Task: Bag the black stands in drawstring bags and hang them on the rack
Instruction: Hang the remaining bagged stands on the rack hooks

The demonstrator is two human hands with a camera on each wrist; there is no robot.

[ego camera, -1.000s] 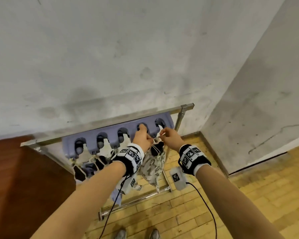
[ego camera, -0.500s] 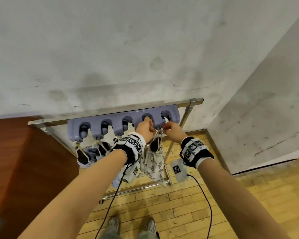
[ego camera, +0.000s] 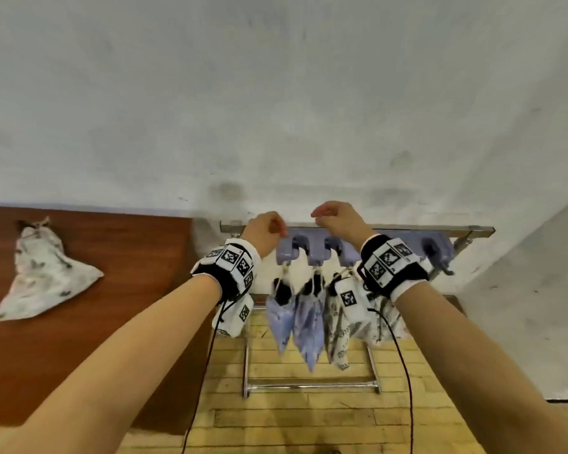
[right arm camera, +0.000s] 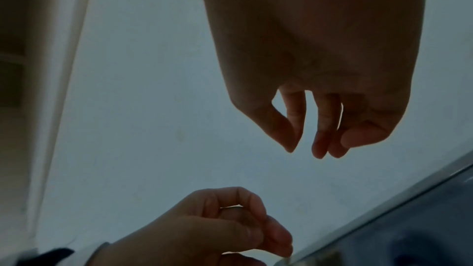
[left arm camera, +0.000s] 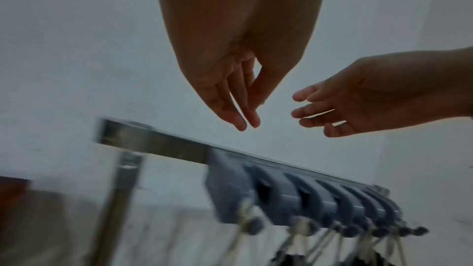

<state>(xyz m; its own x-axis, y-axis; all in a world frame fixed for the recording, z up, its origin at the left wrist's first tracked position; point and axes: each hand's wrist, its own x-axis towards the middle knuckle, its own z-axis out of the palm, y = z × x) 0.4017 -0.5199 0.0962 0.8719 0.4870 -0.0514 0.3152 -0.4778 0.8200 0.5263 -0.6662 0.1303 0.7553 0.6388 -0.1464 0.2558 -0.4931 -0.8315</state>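
Observation:
Several drawstring bags (ego camera: pixel 305 326), lilac and white-patterned, hang from the purple hook strip (ego camera: pixel 312 253) on the metal rack (ego camera: pixel 440 229). Black stands (ego camera: pixel 282 291) peek from their mouths. Another patterned bag (ego camera: pixel 43 273) lies on the brown table (ego camera: pixel 112 306) at the left. My left hand (ego camera: pixel 269 227) hovers just above the strip's left end, fingers loosely together and empty (left arm camera: pixel 245 116). Just above the hooks, my right hand (ego camera: pixel 333 217) hangs relaxed, holding nothing (right arm camera: pixel 314 149). The right-hand bags are partly hidden behind my right wrist.
A grey wall stands close behind the rack, meeting a side wall at the right. Wooden floor (ego camera: pixel 309 421) lies below. The rack's lower bar (ego camera: pixel 312 385) runs near the floor. Cables hang from both wrist cameras.
Both hands have let go of the bag cord at the right-hand hooks and lifted above the rack. The head view has swung left, bringing the table and its bag into sight.

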